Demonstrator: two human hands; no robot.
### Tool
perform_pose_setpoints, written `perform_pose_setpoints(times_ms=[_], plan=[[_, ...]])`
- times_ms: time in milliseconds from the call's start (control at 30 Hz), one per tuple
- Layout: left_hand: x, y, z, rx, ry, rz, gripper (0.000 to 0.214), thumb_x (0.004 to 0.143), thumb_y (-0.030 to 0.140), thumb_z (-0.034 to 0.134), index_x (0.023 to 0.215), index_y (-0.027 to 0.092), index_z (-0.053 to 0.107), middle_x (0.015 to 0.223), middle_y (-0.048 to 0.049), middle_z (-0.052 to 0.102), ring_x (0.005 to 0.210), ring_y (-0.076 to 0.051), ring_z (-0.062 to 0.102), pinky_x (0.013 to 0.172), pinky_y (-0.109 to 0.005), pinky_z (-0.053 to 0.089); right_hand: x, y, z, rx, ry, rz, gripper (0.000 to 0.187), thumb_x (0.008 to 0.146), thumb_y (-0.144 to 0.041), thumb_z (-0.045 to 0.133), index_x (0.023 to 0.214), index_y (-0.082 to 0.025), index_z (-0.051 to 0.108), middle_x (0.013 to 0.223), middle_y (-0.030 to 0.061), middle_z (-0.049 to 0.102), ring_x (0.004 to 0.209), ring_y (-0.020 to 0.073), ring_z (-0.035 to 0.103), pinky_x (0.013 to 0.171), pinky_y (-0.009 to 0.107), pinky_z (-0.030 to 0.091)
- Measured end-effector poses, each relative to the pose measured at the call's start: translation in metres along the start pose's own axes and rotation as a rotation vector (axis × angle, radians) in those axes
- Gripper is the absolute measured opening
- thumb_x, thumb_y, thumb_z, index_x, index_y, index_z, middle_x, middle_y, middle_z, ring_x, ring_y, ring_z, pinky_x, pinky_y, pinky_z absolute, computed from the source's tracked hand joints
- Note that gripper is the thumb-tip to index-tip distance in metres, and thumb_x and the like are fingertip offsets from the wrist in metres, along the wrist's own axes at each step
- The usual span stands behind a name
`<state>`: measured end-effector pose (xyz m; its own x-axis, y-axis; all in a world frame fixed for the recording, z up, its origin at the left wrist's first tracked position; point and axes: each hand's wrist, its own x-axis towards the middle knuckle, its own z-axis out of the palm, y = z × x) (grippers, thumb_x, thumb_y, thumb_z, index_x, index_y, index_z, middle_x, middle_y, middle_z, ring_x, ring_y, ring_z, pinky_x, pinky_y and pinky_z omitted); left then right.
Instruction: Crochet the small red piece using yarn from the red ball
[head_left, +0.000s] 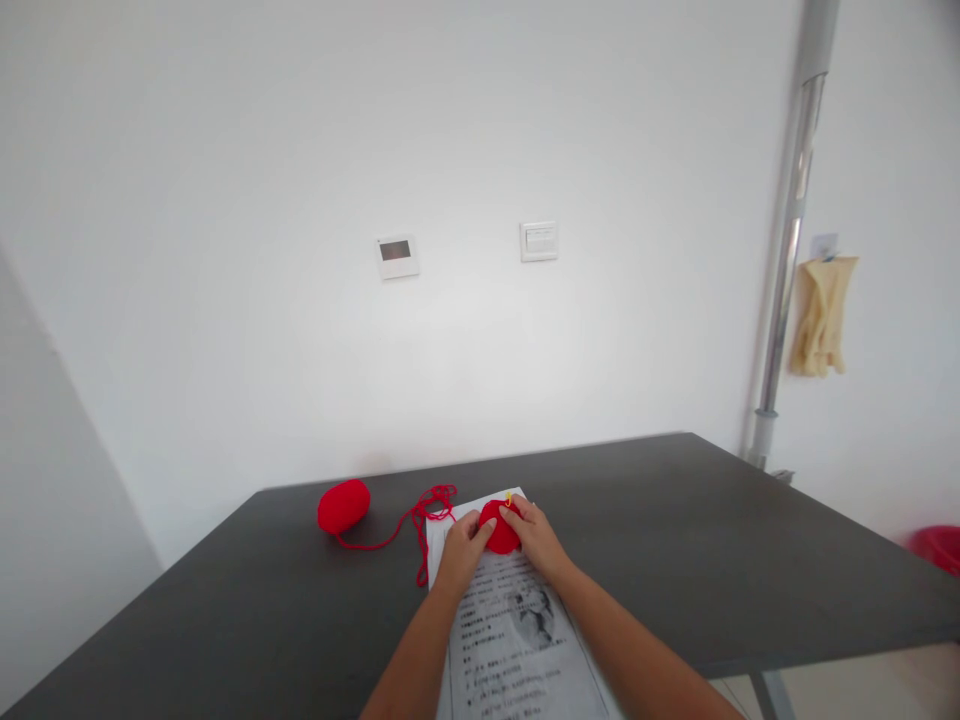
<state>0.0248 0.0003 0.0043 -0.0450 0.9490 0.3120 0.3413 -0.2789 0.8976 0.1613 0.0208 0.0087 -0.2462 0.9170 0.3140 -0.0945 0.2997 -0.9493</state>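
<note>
Between my two hands is a small round red crochet piece, held above a printed sheet of paper. My left hand grips its left edge, thumb on top. At its right edge my right hand pinches it the same way. A small yellow stitch marker sticks up at the top of the piece, close to my right fingers. Loose red yarn lies in tangled loops left of my hands and runs to a red yarn ball on the table.
The dark table stands against a white wall with a thermostat panel and a light switch. At the right are a metal pole, hanging pale yellow gloves and a red basin.
</note>
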Motion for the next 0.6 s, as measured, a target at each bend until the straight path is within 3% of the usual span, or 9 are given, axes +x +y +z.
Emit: perform_pose_setpoints(times_ms=[233, 400, 600], plan=[[0.001, 0.004, 0.002, -0.089, 0.014, -0.048, 0.032, 0.07, 0.044, 0.052, 0.054, 0.019, 0.039, 0.053, 0.0047, 0.037, 0.053, -0.011, 0.036, 0.052, -0.024, 0.029, 0.001, 0.001, 0.002, -0.006, 0.028, -0.021, 0.028, 0.079, -0.042, 0.049, 0.064, -0.018, 0.048, 0.056, -0.0029, 0.05, 0.05, 0.0107, 0.044, 0.048, 0.022, 0.036], [-0.004, 0.012, 0.0, -0.091, 0.053, -0.041, 0.033, 0.071, 0.045, 0.053, 0.054, 0.018, 0.044, 0.052, 0.0044, 0.041, 0.052, -0.011, 0.038, 0.051, -0.024, 0.031, -0.004, -0.004, 0.003, -0.043, 0.025, 0.024, 0.036, 0.083, -0.05, 0.042, 0.069, -0.018, 0.051, 0.048, -0.0039, 0.048, 0.039, 0.0105, 0.043, 0.037, 0.021, 0.03], [-0.001, 0.011, -0.005, -0.067, 0.178, 0.0, 0.032, 0.073, 0.046, 0.052, 0.058, 0.018, 0.05, 0.057, 0.0027, 0.05, 0.056, -0.012, 0.045, 0.056, -0.025, 0.037, -0.007, -0.004, 0.004, -0.091, -0.105, -0.013, 0.025, 0.082, -0.044, 0.049, 0.081, -0.019, 0.051, 0.046, -0.0061, 0.052, 0.033, 0.0089, 0.043, 0.036, 0.019, 0.027]])
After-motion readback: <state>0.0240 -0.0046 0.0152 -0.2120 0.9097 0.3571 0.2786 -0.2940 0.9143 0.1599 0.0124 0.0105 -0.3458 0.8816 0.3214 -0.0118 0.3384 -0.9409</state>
